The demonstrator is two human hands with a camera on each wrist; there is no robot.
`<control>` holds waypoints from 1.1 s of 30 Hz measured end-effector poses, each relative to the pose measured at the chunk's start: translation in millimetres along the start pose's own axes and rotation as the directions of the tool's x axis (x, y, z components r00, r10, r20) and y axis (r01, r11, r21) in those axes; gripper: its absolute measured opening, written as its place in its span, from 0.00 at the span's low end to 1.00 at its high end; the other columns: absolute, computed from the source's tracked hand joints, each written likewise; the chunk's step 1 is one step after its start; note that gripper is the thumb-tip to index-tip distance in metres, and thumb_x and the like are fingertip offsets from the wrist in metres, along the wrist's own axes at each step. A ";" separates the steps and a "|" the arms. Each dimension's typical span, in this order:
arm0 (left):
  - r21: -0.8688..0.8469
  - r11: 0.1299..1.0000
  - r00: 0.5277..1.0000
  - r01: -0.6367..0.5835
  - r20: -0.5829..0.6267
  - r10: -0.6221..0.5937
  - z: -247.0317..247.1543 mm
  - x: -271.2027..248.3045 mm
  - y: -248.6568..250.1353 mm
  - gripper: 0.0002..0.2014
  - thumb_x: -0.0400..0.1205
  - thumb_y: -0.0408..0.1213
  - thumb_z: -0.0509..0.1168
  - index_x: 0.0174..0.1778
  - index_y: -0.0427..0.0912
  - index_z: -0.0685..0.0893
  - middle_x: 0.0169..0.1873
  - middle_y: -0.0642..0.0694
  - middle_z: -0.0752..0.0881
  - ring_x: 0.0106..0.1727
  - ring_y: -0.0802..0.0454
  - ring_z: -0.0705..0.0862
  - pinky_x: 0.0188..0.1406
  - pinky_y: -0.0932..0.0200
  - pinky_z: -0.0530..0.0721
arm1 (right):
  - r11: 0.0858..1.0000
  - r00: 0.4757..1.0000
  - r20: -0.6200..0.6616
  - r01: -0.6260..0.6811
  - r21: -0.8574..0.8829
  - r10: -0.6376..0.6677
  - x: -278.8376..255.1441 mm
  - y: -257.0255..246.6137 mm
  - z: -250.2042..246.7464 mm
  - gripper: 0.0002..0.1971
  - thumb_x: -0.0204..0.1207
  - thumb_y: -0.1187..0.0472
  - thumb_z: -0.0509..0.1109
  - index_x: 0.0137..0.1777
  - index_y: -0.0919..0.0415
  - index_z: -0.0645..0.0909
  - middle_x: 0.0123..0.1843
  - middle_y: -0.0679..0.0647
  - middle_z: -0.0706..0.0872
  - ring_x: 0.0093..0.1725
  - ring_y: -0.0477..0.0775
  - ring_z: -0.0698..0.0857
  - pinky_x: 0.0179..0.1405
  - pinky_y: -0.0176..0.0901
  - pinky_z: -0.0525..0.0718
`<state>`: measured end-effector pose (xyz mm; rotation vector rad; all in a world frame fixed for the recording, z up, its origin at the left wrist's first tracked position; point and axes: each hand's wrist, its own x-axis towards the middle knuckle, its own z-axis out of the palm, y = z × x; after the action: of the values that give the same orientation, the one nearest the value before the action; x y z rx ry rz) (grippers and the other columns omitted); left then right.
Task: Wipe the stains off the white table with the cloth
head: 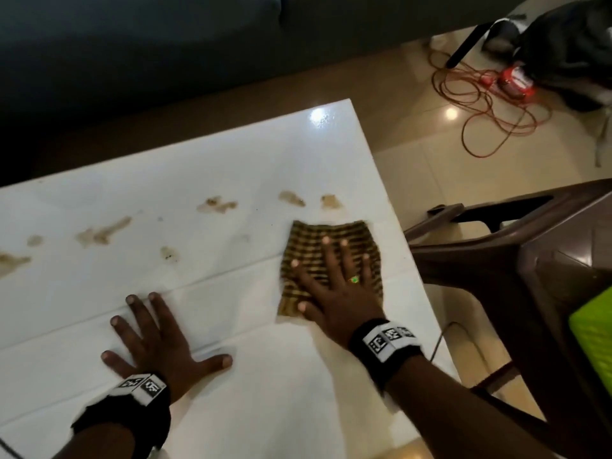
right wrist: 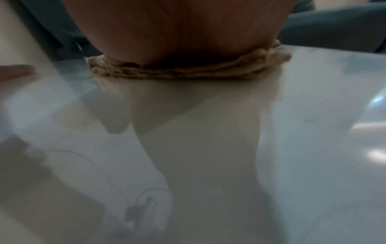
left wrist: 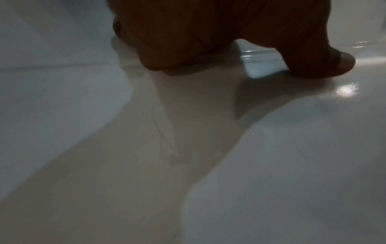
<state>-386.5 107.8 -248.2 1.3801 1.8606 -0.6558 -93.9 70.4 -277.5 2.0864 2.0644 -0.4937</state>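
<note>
A folded brown-and-yellow checked cloth lies on the white table near its right edge. My right hand presses flat on the cloth with fingers spread and straight; in the right wrist view the palm sits on the cloth's folded edge. Brown stains run in a line across the table beyond both hands, two of them just past the cloth. My left hand rests flat on bare table, fingers spread, and its thumb touches the glossy surface.
A brown plastic chair stands right against the table's right edge. A dark sofa lies beyond the far edge. An orange cable coils on the tiled floor at the upper right beside a dark bag.
</note>
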 end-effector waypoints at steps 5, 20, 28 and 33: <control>0.014 1.000 0.999 0.012 0.035 -0.013 -3.4 -0.6 5.6 0.85 0.40 0.82 0.70 0.72 0.54 0.12 0.72 0.48 0.09 0.82 0.34 0.22 0.75 0.16 0.44 | 0.991 0.991 -0.001 0.133 -0.031 -0.133 28.6 43.7 -12.5 0.35 0.78 0.30 0.53 0.85 0.29 0.50 0.91 0.52 0.45 0.86 0.67 0.57 0.78 0.79 0.54; 0.071 0.996 0.996 0.052 0.071 -0.057 -9.2 0.4 6.9 0.86 0.41 0.85 0.66 0.72 0.49 0.10 0.70 0.40 0.08 0.80 0.30 0.21 0.77 0.18 0.46 | 0.999 0.989 0.146 -0.017 0.033 0.012 -18.3 56.7 -5.7 0.36 0.77 0.24 0.41 0.85 0.28 0.42 0.90 0.53 0.38 0.88 0.69 0.43 0.81 0.73 0.42; 0.101 0.994 0.996 0.048 0.075 -0.056 -12.6 -4.0 9.9 0.85 0.45 0.84 0.68 0.70 0.48 0.08 0.69 0.39 0.07 0.79 0.30 0.18 0.77 0.19 0.44 | 0.970 0.967 0.126 -0.232 0.077 0.221 75.5 47.3 -29.0 0.37 0.71 0.23 0.37 0.79 0.24 0.25 0.87 0.51 0.25 0.85 0.64 0.27 0.79 0.75 0.32; 0.106 0.993 0.994 0.054 0.086 -0.063 -14.9 -4.0 11.8 0.84 0.46 0.85 0.67 0.70 0.47 0.08 0.68 0.38 0.07 0.79 0.30 0.19 0.78 0.19 0.44 | 0.989 0.977 0.184 -0.126 0.081 0.110 14.3 15.5 -11.4 0.38 0.73 0.21 0.36 0.83 0.26 0.34 0.89 0.52 0.32 0.85 0.65 0.29 0.79 0.73 0.31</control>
<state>-378.2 120.1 -235.8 1.3430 1.8239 -0.8401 -77.4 87.3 -273.6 2.1126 1.8390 -0.7414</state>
